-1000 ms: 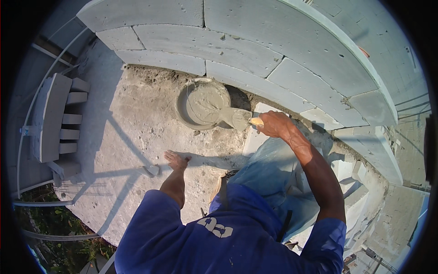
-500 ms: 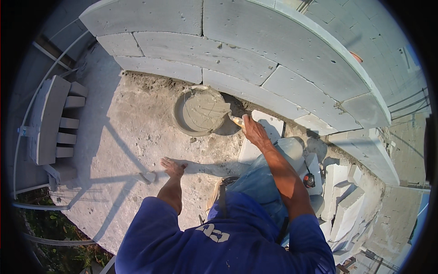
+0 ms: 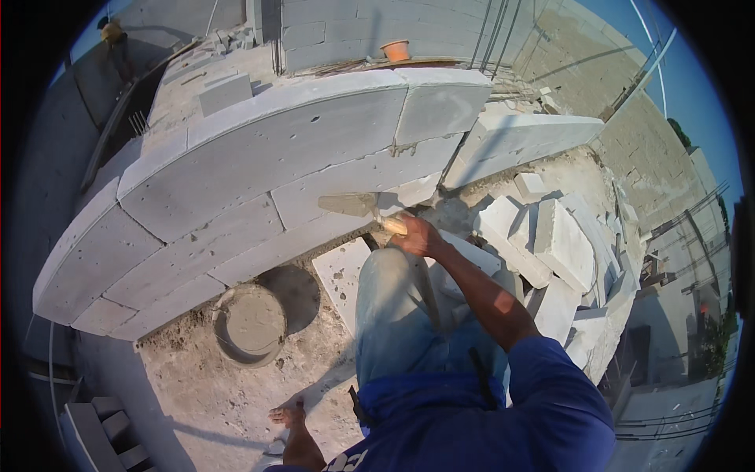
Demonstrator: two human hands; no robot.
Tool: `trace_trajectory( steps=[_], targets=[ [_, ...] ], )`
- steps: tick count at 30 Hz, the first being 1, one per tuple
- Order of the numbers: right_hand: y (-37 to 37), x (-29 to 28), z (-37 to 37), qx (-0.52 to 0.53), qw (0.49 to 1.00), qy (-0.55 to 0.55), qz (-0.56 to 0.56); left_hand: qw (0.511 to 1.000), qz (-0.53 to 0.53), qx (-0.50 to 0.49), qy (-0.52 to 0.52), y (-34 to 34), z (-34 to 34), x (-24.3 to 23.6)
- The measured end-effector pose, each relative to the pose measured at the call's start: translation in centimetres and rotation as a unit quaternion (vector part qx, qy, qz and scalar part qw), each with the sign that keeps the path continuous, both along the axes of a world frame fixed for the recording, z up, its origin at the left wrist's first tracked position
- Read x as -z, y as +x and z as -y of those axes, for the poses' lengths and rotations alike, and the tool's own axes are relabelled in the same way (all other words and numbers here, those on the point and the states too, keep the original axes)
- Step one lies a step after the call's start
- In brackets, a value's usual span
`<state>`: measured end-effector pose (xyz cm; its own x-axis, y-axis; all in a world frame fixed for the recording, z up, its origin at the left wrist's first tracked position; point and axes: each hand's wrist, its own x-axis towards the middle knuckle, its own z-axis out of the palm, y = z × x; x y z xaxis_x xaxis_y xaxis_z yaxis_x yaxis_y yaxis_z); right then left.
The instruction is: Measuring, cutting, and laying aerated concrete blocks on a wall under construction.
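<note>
My right hand (image 3: 420, 237) is closed round the handle of a pointed trowel (image 3: 350, 204). The blade, coated in greyish mortar, is held out to the left in front of the pale block wall (image 3: 259, 157); whether it touches the wall I cannot tell. My left hand (image 3: 289, 414) is held low over the dusty floor, fingers spread, holding nothing. Between that hand and the wall stands a round tub (image 3: 222, 344) of wet mortar. A flat white block (image 3: 340, 275) lies beside my knee, at the foot of the wall.
Broken white blocks (image 3: 566, 244) are heaped at my right. More blocks (image 3: 98, 436) are stacked at the lower left. Beyond the wall sit an orange bucket (image 3: 395, 51) and a loose block (image 3: 226, 94). A person (image 3: 116, 43) stands far off at upper left.
My view has swung to the right, showing the rubble and the ground behind the wall. The trowel has gone from the mortar tub to the wall's right part. My left hand stays open.
</note>
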<state>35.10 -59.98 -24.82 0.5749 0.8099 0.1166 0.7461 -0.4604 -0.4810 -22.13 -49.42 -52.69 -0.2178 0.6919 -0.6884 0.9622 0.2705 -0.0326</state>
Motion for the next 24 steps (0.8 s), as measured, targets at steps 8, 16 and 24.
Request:
trace_trajectory(
  steps=[8, 16, 24],
  targets=[
    [5.0, 0.6, 1.2, 0.357, 0.760, 0.420, -0.343, 0.999, -0.047, 0.006, -0.009, -1.2, -1.8, 0.1],
    [11.7, 3.1, -6.8, 0.423, 0.690, 0.523, -0.268, 0.999, -0.017, 0.032, 0.033, 0.5, -0.8, 0.8],
    [-1.2, 3.6, -16.2, 0.426, 0.747, 0.445, -0.250, 1.000, -0.021, 0.007, 0.011, -1.2, -1.5, 0.8]
  ],
)
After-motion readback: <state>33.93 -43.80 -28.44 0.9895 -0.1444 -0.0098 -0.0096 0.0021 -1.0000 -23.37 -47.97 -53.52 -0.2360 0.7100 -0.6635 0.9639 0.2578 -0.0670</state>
